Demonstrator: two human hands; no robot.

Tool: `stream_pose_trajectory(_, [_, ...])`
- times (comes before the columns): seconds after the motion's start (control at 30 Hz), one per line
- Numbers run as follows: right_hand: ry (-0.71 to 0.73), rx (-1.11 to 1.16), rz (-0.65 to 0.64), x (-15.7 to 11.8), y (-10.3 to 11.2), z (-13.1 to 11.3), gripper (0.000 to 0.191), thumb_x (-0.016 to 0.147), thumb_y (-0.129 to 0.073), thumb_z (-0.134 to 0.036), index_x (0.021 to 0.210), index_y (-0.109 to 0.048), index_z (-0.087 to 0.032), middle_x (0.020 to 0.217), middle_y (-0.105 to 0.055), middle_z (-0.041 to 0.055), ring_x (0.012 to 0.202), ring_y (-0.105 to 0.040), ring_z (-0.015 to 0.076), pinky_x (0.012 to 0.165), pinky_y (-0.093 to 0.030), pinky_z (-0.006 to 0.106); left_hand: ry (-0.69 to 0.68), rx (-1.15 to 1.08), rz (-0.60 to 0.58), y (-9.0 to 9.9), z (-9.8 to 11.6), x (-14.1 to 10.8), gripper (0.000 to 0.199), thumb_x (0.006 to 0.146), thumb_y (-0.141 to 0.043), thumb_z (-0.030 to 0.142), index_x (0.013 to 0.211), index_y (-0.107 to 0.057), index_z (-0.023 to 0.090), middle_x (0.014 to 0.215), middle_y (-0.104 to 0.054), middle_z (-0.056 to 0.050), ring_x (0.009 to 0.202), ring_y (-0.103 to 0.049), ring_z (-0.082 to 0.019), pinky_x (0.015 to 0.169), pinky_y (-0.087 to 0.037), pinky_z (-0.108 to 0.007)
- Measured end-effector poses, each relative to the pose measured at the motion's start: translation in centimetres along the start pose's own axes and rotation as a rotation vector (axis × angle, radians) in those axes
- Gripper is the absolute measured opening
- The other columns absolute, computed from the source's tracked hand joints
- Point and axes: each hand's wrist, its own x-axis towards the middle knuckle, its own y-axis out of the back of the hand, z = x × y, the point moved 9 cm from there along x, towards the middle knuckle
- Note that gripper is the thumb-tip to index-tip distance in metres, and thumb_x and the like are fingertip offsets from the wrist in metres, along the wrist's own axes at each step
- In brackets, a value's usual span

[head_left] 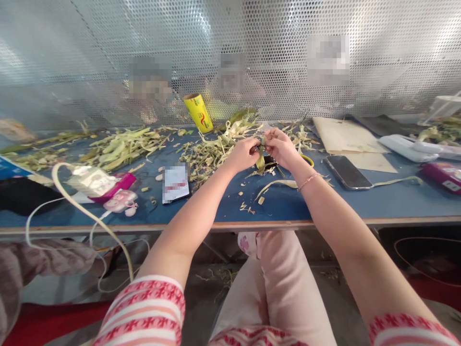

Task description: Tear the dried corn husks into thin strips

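Above the blue table, my two hands meet at a small rolled strip of green leaf [260, 163]. The fingers of my left hand [245, 154] are closed on its left side. From the right, my right hand [281, 148] pinches it near the top with thumb and fingertips. Just under the hands lies a dark object [270, 163], mostly covered, whose kind I cannot make out. A pale curled strip [279, 183] rests below my right wrist. Behind my left hand spreads a heap of shredded dry leaf bits [205, 158].
Longer leaf strips [126, 146] are piled at the left. A yellow tube [199, 113] stands tilted by the perforated metal screen [273, 48]. A phone [348, 172] lies right, near beige card sheets [345, 137]. A small white-faced box [175, 184] and cabled charger [95, 182] sit left.
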Motion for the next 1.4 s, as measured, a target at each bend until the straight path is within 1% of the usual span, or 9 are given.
stream_pose_trajectory(0.13, [0.143, -0.502, -0.053, 0.2, 0.0, -0.7, 0.011, 0.069, -0.059, -0.017, 0.071, -0.049, -0.020, 0.062, -0.045, -0.0041, 0.059, -0.041, 0.0107, 0.060, -0.036, 0.027, -0.001, 0.094, 0.022, 0.2, -0.1, -0.1, 0.013, 0.082, -0.049, 0.012, 0.070, -0.050, 0.018, 0.070, -0.055, -0.004, 0.069, -0.053, -0.016, 0.067, -0.040, -0.029])
stream_pose_trajectory(0.23, [0.352, -0.870, -0.028, -0.3, -0.5, -2.3, 0.024, 0.073, -0.060, -0.019, 0.060, -0.040, -0.021, 0.063, -0.044, -0.0013, 0.064, -0.042, 0.0135, 0.065, -0.037, 0.029, 0.025, 0.131, 0.018, 0.2, -0.4, -0.2, 0.015, 0.084, -0.049, 0.013, 0.069, -0.049, 0.019, 0.069, -0.055, -0.003, 0.068, -0.053, -0.016, 0.066, -0.038, -0.029])
stream_pose_trajectory(0.4, [0.511, -1.067, -0.064, -1.1, -1.2, -3.6, 0.028, 0.082, -0.059, -0.023, 0.058, -0.043, -0.021, 0.065, -0.048, 0.0023, 0.067, -0.046, 0.0161, 0.068, -0.038, 0.031, 0.080, 0.169, 0.022, 0.6, -0.6, -0.2, 0.025, 0.085, -0.052, 0.018, 0.062, -0.041, 0.020, 0.061, -0.048, 0.000, 0.062, -0.048, -0.015, 0.062, -0.034, -0.028])
stream_pose_trajectory(0.57, [0.489, -1.062, -0.153, -1.3, -1.5, -3.3, 0.035, 0.085, -0.055, -0.026, 0.055, -0.038, -0.022, 0.060, -0.044, 0.0006, 0.064, -0.043, 0.0154, 0.066, -0.034, 0.030, 0.102, 0.088, 0.070, 1.2, -0.6, -0.1, 0.035, 0.087, -0.053, 0.024, 0.057, -0.035, 0.021, 0.056, -0.041, 0.001, 0.058, -0.040, -0.014, 0.061, -0.030, -0.029])
stream_pose_trajectory(0.73, [0.362, -0.980, -0.163, -1.1, -1.5, -2.4, 0.039, 0.086, -0.051, -0.025, 0.053, -0.032, -0.022, 0.052, -0.036, -0.0026, 0.056, -0.036, 0.0126, 0.061, -0.029, 0.029, 0.106, 0.033, 0.069, 1.1, -0.8, -0.2, 0.037, 0.086, -0.054, 0.026, 0.055, -0.034, 0.021, 0.055, -0.038, 0.002, 0.056, -0.037, -0.014, 0.060, -0.028, -0.030])
stream_pose_trajectory(0.93, [0.224, -0.971, -0.194, -0.6, -1.5, -1.5, 0.037, 0.084, -0.050, -0.023, 0.051, -0.033, -0.021, 0.050, -0.036, -0.0038, 0.053, -0.035, 0.0109, 0.058, -0.026, 0.028, 0.090, 0.004, -0.024, 0.6, -0.5, 0.2, 0.037, 0.084, -0.052, 0.019, 0.052, -0.033, 0.021, 0.053, -0.036, 0.002, 0.055, -0.038, -0.014, 0.062, -0.028, -0.031])
stream_pose_trajectory(1.17, [0.212, -0.990, -0.230, -0.3, -1.9, -0.4, 0.034, 0.083, -0.047, -0.018, 0.052, -0.034, -0.021, 0.052, -0.039, -0.0036, 0.054, -0.036, 0.0108, 0.059, -0.027, 0.028, 0.079, 0.007, 0.021, 0.6, -0.5, 0.1, 0.034, 0.078, -0.050, 0.014, 0.052, -0.029, 0.021, 0.053, -0.034, 0.001, 0.056, -0.035, -0.014, 0.060, -0.024, -0.030])
stream_pose_trajectory(1.3, [0.274, -0.943, -0.213, -0.7, -2.0, -0.9, 0.034, 0.084, -0.049, -0.024, 0.053, -0.035, -0.022, 0.052, -0.039, -0.0037, 0.055, -0.036, 0.0111, 0.059, -0.028, 0.027, 0.187, -0.070, 0.051, 0.4, -1.7, -0.2, 0.034, 0.081, -0.053, 0.021, 0.053, -0.034, 0.019, 0.051, -0.035, 0.003, 0.053, -0.034, -0.011, 0.058, -0.026, -0.028])
stream_pose_trajectory(1.4, [0.282, -0.848, -0.042, -0.6, -0.5, -2.1, 0.035, 0.087, -0.048, -0.030, 0.055, -0.035, -0.022, 0.052, -0.042, -0.0030, 0.056, -0.042, 0.0118, 0.061, -0.032, 0.026, 0.365, -0.286, 0.093, 0.1, -3.4, -0.6, 0.027, 0.085, -0.055, 0.032, 0.064, -0.047, 0.020, 0.051, -0.041, 0.004, 0.050, -0.040, -0.011, 0.056, -0.029, -0.026])
